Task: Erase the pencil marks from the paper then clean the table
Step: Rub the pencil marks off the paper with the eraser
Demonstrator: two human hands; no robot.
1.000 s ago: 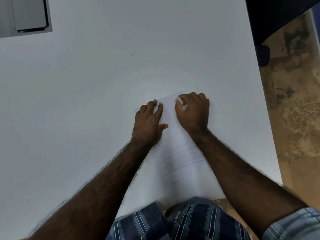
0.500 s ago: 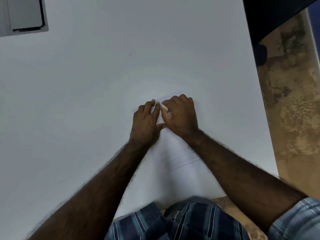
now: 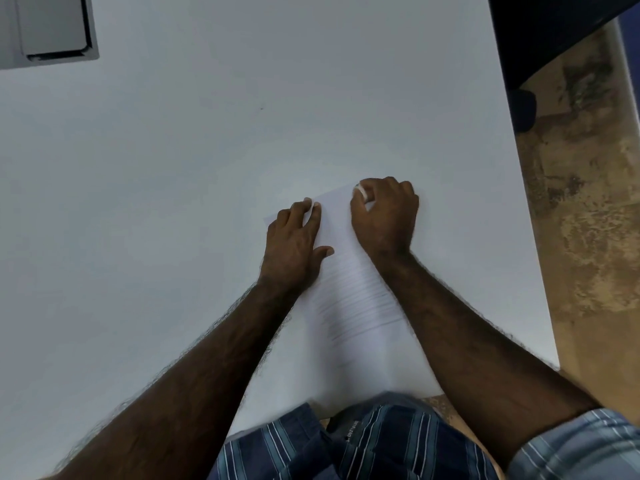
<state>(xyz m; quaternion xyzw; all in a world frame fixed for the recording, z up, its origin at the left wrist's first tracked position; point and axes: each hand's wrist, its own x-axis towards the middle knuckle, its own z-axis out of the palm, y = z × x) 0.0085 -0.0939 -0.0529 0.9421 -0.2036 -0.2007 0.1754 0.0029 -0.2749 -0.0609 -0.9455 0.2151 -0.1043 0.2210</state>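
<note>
While the paper lies under both hands on the tabletop, my left hand presses flat and my right hand pinches the eraser.

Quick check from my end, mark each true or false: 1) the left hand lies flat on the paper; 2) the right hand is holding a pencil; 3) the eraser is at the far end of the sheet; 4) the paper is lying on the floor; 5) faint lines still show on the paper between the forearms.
1) True: the left hand rests on the paper with fingers extended.
2) False: the right hand pinches a white eraser, not a pencil.
3) True: the eraser sits near the sheet's far edge.
4) False: the paper lies on the white table.
5) True: faint lines are visible there.
</note>
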